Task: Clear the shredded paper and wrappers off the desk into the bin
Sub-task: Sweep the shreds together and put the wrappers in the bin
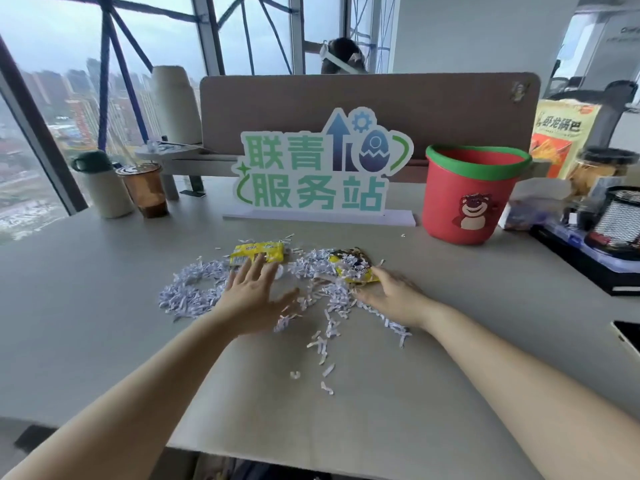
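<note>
White shredded paper point(188, 292) lies scattered across the middle of the grey desk point(86, 306). A yellow wrapper point(258, 251) rests at the pile's far side, and a second yellow and black wrapper point(351, 266) sits to its right, partly covered by shreds. My left hand point(254, 294) hovers flat over the shreds with fingers spread, its fingertips near the first wrapper. My right hand point(391, 296) rests on the shreds, fingers open, touching the near edge of the second wrapper. A red bin point(467, 199) with a green rim and a bear picture stands upright at the back right.
A standing sign point(322, 168) with green characters is behind the pile. A brown drink cup point(145, 190) and a cream bottle point(104, 188) stand at the back left. Snack bag point(564, 133), jar and a mesh holder point(620, 216) crowd the right. A person sits behind the divider.
</note>
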`<state>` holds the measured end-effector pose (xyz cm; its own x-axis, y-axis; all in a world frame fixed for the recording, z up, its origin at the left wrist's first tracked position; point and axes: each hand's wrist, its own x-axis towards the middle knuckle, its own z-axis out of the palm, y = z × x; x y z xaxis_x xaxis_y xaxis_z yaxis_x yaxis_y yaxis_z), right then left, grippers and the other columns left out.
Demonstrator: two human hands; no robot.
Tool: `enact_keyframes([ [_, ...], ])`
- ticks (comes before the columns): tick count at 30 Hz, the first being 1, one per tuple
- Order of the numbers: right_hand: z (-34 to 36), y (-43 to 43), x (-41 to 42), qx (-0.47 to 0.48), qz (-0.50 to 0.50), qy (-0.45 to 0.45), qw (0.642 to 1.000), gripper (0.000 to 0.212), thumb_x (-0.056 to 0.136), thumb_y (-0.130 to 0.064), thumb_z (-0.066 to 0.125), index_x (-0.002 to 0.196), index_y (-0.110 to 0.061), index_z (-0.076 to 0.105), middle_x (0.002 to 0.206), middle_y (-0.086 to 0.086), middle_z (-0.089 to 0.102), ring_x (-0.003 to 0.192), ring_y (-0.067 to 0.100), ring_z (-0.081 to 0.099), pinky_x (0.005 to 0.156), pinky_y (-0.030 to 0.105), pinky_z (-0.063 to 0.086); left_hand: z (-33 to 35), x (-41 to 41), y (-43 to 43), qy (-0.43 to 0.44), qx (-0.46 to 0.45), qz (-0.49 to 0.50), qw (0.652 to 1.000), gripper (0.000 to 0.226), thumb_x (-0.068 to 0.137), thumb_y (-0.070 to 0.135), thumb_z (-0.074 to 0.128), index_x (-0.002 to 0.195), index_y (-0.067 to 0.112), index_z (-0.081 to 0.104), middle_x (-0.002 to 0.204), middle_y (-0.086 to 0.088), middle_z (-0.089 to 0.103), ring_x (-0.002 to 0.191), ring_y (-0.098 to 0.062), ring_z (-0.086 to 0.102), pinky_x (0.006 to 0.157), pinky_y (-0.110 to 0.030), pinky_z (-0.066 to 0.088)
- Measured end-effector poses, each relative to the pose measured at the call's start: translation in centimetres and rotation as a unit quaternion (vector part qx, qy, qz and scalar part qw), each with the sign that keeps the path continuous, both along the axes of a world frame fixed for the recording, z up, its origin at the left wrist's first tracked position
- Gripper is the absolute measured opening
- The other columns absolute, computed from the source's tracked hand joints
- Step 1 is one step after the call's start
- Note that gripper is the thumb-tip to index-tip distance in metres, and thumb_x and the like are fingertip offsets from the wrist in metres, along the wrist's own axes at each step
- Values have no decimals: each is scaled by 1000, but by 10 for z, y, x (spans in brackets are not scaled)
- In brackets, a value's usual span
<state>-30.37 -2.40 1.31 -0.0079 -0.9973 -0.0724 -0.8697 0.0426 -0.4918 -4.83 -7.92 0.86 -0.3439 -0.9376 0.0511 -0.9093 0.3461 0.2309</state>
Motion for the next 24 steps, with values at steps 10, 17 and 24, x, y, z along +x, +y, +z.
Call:
enact_keyframes([
  [10, 1, 13, 38, -50, 74, 28, 996, 103, 71, -65, 59, 147, -19, 5, 159, 3, 5, 146, 20, 6, 118, 33, 9, -9, 38, 31, -8, 4, 24, 1000, 76, 83, 69, 29, 146, 32, 9, 159, 1, -2, 147, -20, -6, 120, -41, -3],
  [17, 1, -12, 25, 13, 73, 97, 993, 136, 39, -88, 51, 143, -34, -18, 156, -4, -20, 144, 21, -20, 120, 43, -5, -8, 65, 22, -8, 65, 146, 987, 118, 46, 97, 30, 142, 42, -11, 156, -6, -19, 143, -35, -18, 118, -49, -8],
  [24, -10, -49, 36, -6, 81, 75, 994, 118, 48, -88, 45, 142, -42, -9, 158, -9, -9, 146, 23, -11, 120, 45, -1, -11, 59, -11, -26, 45, 99, 994, 119, 44, 98, 20, 143, 41, -12, 157, -4, -17, 144, -26, -18, 119, -45, -7],
])
